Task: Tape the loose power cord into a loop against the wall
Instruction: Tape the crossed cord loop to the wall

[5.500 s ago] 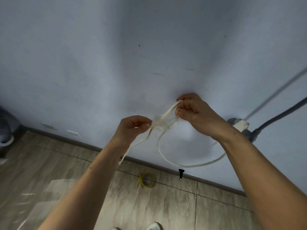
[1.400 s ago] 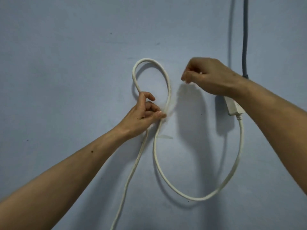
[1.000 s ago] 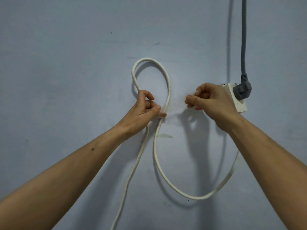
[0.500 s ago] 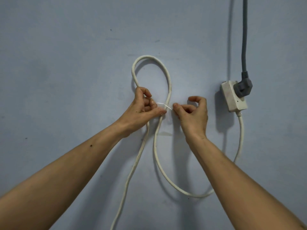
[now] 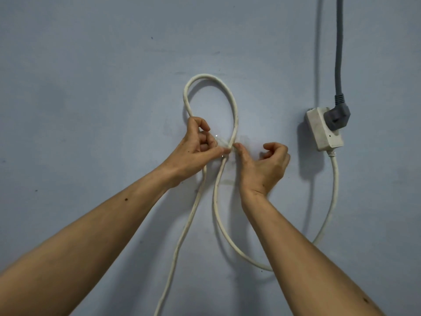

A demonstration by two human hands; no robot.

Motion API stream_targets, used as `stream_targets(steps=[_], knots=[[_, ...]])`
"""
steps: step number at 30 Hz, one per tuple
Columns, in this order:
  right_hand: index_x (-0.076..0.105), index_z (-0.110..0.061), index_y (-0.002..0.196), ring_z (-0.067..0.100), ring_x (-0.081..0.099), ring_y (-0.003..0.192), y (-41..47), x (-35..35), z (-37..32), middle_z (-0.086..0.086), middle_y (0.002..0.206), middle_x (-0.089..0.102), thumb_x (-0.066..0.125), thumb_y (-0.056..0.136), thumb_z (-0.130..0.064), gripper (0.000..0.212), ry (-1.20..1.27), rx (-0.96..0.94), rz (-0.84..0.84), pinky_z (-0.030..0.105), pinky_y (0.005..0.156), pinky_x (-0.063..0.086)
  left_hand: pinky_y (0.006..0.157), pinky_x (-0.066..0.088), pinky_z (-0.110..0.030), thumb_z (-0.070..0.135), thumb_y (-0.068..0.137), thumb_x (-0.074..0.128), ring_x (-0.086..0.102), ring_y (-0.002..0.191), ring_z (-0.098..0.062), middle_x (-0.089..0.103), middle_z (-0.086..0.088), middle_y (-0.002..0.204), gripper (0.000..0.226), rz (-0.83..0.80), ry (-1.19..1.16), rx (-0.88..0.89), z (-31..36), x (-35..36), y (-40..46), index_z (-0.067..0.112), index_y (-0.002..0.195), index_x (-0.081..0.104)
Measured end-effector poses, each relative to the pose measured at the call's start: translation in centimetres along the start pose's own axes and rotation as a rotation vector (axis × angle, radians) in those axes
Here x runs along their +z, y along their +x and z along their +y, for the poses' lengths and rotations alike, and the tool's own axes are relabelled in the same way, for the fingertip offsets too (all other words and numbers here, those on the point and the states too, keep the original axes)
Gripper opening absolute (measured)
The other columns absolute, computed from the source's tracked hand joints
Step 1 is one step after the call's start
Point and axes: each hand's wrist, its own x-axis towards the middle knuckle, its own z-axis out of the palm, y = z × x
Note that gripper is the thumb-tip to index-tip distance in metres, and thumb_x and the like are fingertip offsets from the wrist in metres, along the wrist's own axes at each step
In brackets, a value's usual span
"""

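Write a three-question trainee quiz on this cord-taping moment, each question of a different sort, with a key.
1. True or false: the white power cord forms a loop above the left hand.
2. What is plugged into the white socket box? A) a grey plug B) a black charger C) nothing
3. Fill in: the right hand has its thumb tip at the cord's ____.

Key: 1 true; 2 A, the grey plug; 3 crossing.

Cord loop (image 5: pixel 210 87): on the wall (image 5: pixel 91 87), above my hands.
Crossing: between my left hand (image 5: pixel 196 148) and right hand (image 5: pixel 264 167).
Socket box (image 5: pixel 323 130): right of my hands.
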Motion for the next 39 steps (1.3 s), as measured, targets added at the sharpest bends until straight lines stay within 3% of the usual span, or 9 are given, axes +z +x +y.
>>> stream_targets(steps=[4,6,10,15,19,24,29,36,39], knots=[[0.047,-0.021,0.095,0.018,0.053,0.082,0.3,0.2,0.2,-0.005,0.098,0.05,0.087,0.051,-0.051,0.067,-0.106,0.2,0.0,0.036,0.081,0.045,0.097,0.052,-0.048,0.02,0.081,0.067,0.06,0.103,-0.046,0.05,-0.007,0.083,0.05,-0.008,0.008,0.011,0.0,-0.1,0.0,0.018,0.113,0.029],[0.046,-0.026,0.09,0.016,0.055,0.078,0.2,0.0,0.0,-0.004,0.092,0.054,0.083,0.059,-0.047,0.053,-0.044,0.239,-0.014,0.044,0.088,0.047,0.097,0.052,-0.048,0.022,0.079,0.068,0.061,0.102,-0.046,0.051,-0.008,0.082,0.051,-0.012,0.01,0.003,0.0,-0.2,0.0,0.019,0.112,0.029],[0.053,-0.017,0.09,0.015,0.053,0.073,-2.6,-1.4,0.3,0.003,0.087,0.055,0.06,0.082,-0.027,0.014,0.09,0.018,-0.066,0.034,0.068,0.047,0.097,0.053,-0.043,0.016,0.084,0.069,0.066,0.101,-0.039,0.052,-0.01,0.084,0.048,-0.025,0.017,-0.007,0.1,-0.2,0.0,0.021,0.11,0.029],[0.047,-0.021,0.1,0.014,0.053,0.081,-7.5,-0.3,1.5,-0.006,0.094,0.052,0.071,0.068,-0.062,0.057,-0.194,-0.115,-0.324,0.03,0.067,0.049,0.089,0.055,-0.034,0.009,0.087,0.068,0.064,0.084,-0.021,0.052,-0.009,0.083,0.046,-0.025,0.042,-0.025,0.3,-0.3,0.1,0.019,0.11,0.03],[0.056,-0.014,0.093,0.016,0.056,0.074,-7.0,1.4,0.3,-0.001,0.089,0.059,0.08,0.068,-0.041,0.044,-0.085,-0.021,-0.206,0.03,0.065,0.049,0.074,0.054,-0.033,0.012,0.085,0.072,0.059,0.079,-0.022,0.055,-0.01,0.085,0.051,-0.037,0.055,-0.073,0.8,-0.2,0.0,0.018,0.114,0.031],[0.069,-0.013,0.079,0.017,0.058,0.063,-7.3,1.6,0.4,0.0,0.078,0.063,0.084,0.067,-0.031,0.026,-0.048,-0.015,-0.101,0.027,0.057,0.046,0.083,0.055,-0.036,0.02,0.091,0.065,0.071,0.091,-0.027,0.062,-0.006,0.086,0.039,-0.066,0.065,-0.079,1.5,-0.5,-0.6,0.02,0.112,0.032],[0.074,-0.01,0.072,0.024,0.061,0.058,-7.5,1.9,0.3,0.007,0.073,0.066,0.083,0.069,-0.023,0.016,-0.048,-0.026,-0.053,0.035,0.051,0.051,0.086,0.055,-0.035,0.023,0.093,0.061,0.074,0.08,-0.022,0.07,-0.014,0.089,0.031,-0.002,0.116,-0.077,2.8,-1.7,-1.9,0.014,0.11,0.036],[0.074,-0.011,0.072,0.025,0.056,0.055,-7.6,2.0,0.4,0.004,0.072,0.063,0.081,0.071,-0.027,0.018,-0.091,-0.05,-0.061,0.039,0.051,0.051,0.067,0.053,-0.022,0.031,0.082,0.075,0.067,0.077,-0.004,0.07,0.008,0.08,0.04,0.151,0.562,-0.065,3.7,-2.8,-2.1,0.019,0.104,0.044],[0.075,-0.012,0.074,0.023,0.055,0.055,-7.6,2.0,0.3,0.003,0.073,0.064,0.082,0.071,-0.028,0.018,-0.113,-0.056,-0.071,0.038,0.051,0.051,0.069,0.056,-0.026,0.022,0.08,0.078,0.067,0.073,-0.005,0.068,0.01,0.077,0.043,0.227,0.664,-0.043,3.2,-2.8,-1.7,0.018,0.1,0.041]])
